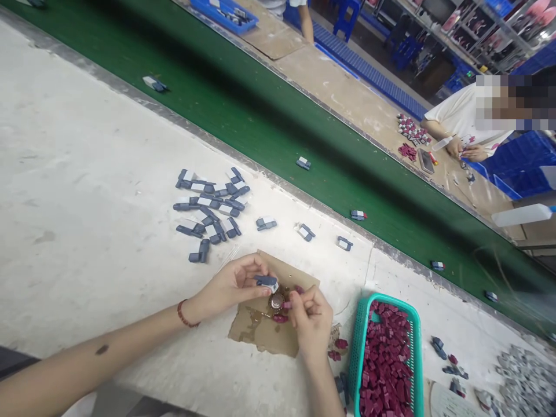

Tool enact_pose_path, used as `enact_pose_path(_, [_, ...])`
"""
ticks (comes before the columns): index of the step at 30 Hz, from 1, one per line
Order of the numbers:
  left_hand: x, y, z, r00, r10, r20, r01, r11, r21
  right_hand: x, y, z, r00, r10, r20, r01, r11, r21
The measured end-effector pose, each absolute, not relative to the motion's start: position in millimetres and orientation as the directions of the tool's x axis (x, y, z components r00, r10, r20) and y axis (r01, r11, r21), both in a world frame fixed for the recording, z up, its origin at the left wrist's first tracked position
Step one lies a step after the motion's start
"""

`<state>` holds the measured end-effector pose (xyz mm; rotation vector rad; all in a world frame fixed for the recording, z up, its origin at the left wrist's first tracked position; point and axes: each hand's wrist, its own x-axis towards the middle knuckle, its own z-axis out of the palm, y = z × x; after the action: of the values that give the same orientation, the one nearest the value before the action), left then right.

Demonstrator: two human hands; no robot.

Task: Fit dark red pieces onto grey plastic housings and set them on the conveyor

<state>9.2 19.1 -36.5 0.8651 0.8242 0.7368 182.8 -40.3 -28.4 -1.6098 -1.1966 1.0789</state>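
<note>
My left hand (232, 284) is closed on a small grey-and-white plastic part (266, 282), held over a stained piece of brown cardboard (260, 333). My right hand (309, 315) pinches a small magenta piece (287, 304) just beside it. A small round metal cap (277, 300) sits on the cardboard between the two hands, with another magenta piece (280, 318) next to it. Beyond my left hand lies a pile of several grey-and-white parts (211, 211). A teal basket (358, 339) of magenta pieces stands right of my right hand.
A green conveyor belt (260, 116) runs diagonally beyond the white table, carrying scattered parts. Another person (460, 124) sits across it with red pieces. Loose grey parts (525, 382) lie at the far right. A blue tray (223, 14) is at the top.
</note>
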Motion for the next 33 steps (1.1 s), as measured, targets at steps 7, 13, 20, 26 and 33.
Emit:
enact_pose_path(7, [15.7,12.4,-29.8,0.574,0.708,-0.41,-0.253,0.63,0.734,178.3,-39.5,-17.4,0.235,0.965,-0.112,0.035,-0.123,-0.992])
enact_pose_path(13, [16.5,7.6,-35.8,0.589,0.667,-0.457,-0.236,0.682,0.692,181.2,-44.9,-18.6,0.151,0.989,-0.011,0.154,-0.034,-0.988])
enact_pose_path(20, [14.6,7.6,-40.2,0.61,0.639,-0.469,-0.197,0.695,0.691,183.6,-45.6,-13.2,0.005,1.0,0.02,0.322,0.017,-0.946])
enact_pose_path(26, [14.2,10.0,-35.4,0.645,0.635,-0.425,-0.126,0.637,0.76,181.0,-44.9,-14.6,-0.03,0.998,0.052,0.324,0.058,-0.944])
enact_pose_path(33, [15.4,13.0,-19.1,0.689,0.67,-0.276,0.038,0.347,0.937,183.0,-53.3,-15.5,0.12,0.993,-0.02,0.284,-0.053,-0.957])
